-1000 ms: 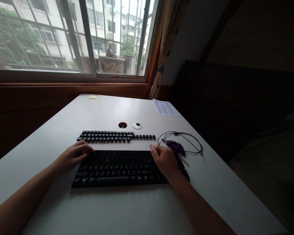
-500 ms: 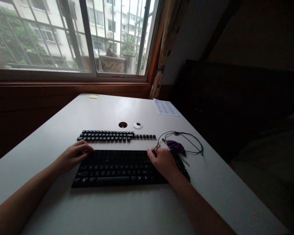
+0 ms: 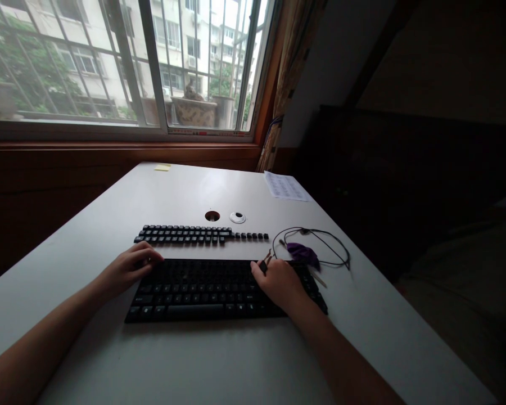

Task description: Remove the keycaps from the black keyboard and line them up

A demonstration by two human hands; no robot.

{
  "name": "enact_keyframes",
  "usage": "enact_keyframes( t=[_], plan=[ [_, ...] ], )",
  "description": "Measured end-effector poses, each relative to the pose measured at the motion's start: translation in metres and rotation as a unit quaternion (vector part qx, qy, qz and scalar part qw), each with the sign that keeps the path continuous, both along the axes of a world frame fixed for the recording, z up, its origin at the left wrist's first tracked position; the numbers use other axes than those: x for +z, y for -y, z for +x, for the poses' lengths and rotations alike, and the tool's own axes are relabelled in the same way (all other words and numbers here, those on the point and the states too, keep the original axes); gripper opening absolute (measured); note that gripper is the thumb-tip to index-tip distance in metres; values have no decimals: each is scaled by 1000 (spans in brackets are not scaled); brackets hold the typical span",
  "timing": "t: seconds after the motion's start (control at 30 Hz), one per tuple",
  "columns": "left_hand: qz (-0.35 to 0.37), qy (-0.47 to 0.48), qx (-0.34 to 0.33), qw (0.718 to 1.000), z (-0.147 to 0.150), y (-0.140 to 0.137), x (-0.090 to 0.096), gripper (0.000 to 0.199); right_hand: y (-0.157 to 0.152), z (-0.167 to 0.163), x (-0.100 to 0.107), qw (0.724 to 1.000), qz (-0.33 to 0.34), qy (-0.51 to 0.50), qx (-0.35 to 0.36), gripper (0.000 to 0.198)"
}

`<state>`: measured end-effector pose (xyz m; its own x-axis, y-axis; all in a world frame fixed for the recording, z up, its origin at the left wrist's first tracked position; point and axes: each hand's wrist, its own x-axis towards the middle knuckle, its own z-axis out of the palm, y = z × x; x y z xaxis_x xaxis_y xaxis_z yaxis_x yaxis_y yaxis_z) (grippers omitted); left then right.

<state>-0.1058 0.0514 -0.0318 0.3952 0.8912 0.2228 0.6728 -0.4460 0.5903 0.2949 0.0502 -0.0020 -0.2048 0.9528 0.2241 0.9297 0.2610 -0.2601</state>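
A black keyboard [image 3: 211, 296] lies in front of me; its upper rows look bare of keycaps, while the lower rows carry theirs. At its upper left corner my left hand [image 3: 130, 266] has curled fingers closed on the edge. Over the right part of the keyboard, my right hand [image 3: 280, 283] is closed around a keycap puller [image 3: 269, 255], whose thin wire prongs poke up past the fingers. A small black keycap [image 3: 263, 266] shows by the thumb. Behind the keyboard, loose keycaps [image 3: 185, 233] stand in neat rows on the white table [image 3: 185, 365].
A dark cable [image 3: 341, 247] loops around a purple cloth [image 3: 302, 254] at the right. Further back are a round cable hole [image 3: 212, 216], its white cover [image 3: 237, 217], a printed sheet [image 3: 287, 187] and a yellow note [image 3: 162, 167]. A barred window [image 3: 185, 67] is beyond.
My right hand has shifted slightly left and down over the keyboard, with the black keycap by the thumb. The left hand stays at the keyboard's corner.
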Motion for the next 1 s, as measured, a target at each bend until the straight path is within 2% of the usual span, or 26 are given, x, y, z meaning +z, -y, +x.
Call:
enact_keyframes(
  t=[0.2, 0.57, 0.83, 0.9, 1.0],
  plan=[
    [8, 6, -3, 1000, 1, 0, 1, 21, -1, 3, 3, 999, -15, -35, 25, 42],
    [9, 5, -8, 1000, 0, 0, -1, 22, -2, 10, 13, 996, 6, -62, 63, 42],
    [7, 0, -1, 1000, 0, 0, -1, 21, -3, 9, 6, 993, 26, -82, 76, 44],
    [6, -1, -4, 1000, -1, 0, -1, 21, -3, 10, 6, 991, 36, -109, 71, 41],
    [6, -1, -8, 1000, -1, -1, -1, 21, -2, 11, 7, 980, 61, -173, 74, 27]
  ],
)
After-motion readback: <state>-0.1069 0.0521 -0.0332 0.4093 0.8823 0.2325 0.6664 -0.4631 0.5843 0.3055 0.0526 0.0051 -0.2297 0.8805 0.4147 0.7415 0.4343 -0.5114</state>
